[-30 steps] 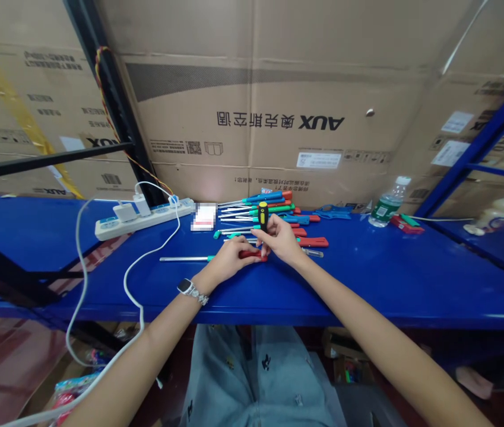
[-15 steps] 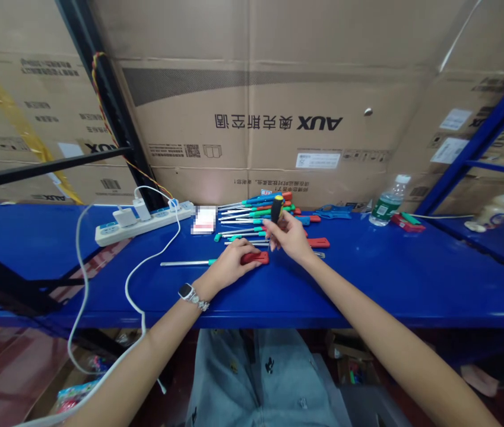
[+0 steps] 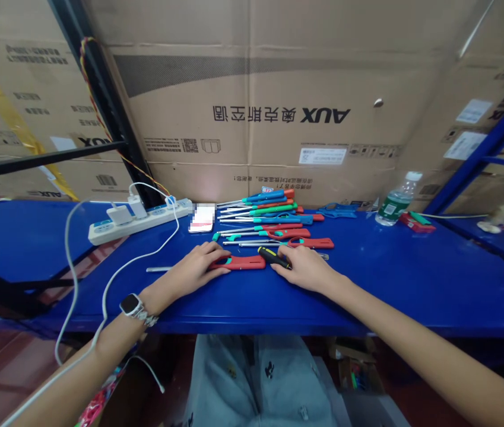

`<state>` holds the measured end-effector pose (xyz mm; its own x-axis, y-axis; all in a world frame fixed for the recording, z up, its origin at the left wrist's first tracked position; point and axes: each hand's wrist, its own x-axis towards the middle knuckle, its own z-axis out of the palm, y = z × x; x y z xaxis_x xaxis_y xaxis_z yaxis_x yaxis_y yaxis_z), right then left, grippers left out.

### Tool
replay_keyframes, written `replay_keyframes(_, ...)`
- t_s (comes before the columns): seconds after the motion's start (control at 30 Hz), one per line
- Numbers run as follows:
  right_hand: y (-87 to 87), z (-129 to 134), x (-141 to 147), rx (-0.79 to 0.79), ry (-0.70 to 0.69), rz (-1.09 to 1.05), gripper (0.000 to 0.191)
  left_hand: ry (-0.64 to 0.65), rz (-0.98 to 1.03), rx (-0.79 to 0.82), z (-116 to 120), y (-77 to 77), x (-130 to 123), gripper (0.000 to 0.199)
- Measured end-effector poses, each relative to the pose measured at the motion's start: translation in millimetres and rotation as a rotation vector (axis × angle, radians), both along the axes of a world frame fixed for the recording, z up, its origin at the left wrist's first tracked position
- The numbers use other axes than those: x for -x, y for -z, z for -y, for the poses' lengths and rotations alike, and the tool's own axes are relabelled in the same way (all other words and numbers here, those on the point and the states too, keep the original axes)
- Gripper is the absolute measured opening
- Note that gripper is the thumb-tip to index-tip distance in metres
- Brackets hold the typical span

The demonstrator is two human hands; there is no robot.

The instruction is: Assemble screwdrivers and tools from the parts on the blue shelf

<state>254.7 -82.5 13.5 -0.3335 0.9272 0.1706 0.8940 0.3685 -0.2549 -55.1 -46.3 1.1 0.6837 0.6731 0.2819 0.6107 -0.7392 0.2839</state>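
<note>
Head view shows a glossy blue table (image 3: 367,284) backed by a tall cardboard carton (image 3: 296,71), its AUX print upside down. A black post (image 3: 107,107) stands at the left, a blue post (image 3: 478,154) slants at the right, and reddish floor shows below. On the table's left sits a white power strip (image 3: 154,216) with plugs in it; a white cable (image 3: 127,270) trails toward the left forearm.

At the right, a clear bottle (image 3: 392,207) with a green label stands capped beside a red packet (image 3: 416,224); its fill cannot be made out. Beneath the table, a small box (image 3: 345,351) holds coloured bits (image 3: 357,379), too small to tell.

Near the front, a red lighter (image 3: 247,262) lies flat, the left hand (image 3: 198,265) closed around its trigger end. The right hand (image 3: 305,267) grips a black-and-yellow screwdriver (image 3: 270,255), its handle end close to the lighter's butt. More lighters (image 3: 278,207) lie in a loose stack behind.
</note>
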Motion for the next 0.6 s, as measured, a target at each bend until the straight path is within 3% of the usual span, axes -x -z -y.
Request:
replay_keyframes(0.17, 5.7, -1.1, -0.7, -0.031, -0.033, 0.027, 0.022, -0.047, 0.127, -0.018, 14.3, -16.2, 17.6, 0.039)
replay_keyframes(0.27, 0.5, -2.3, -2.4, -0.083, -0.062, 0.026, 0.028, -0.052, 0.17, -0.121, 5.4, -34.8, 6.7, 0.038)
replay_keyframes(0.43, -26.3, -18.2, -18.6, -0.262, -0.025, -0.222, 0.019, 0.023, 0.175, -0.15, -46.2, -54.4, -54.9, 0.043)
replay_keyframes(0.53, -39.2, -40.6, -31.1, -0.473, -0.03, -0.134, 0.033, 0.08, 0.166, -0.171, -80.1, -56.5, -95.9, 0.036)
replay_keyframes(0.6, -40.8, -61.0, -38.2, -0.455, -0.061, -0.003, 0.034, 0.109, 0.184, -0.142, -100.0, -53.1, -117.0, 0.036)
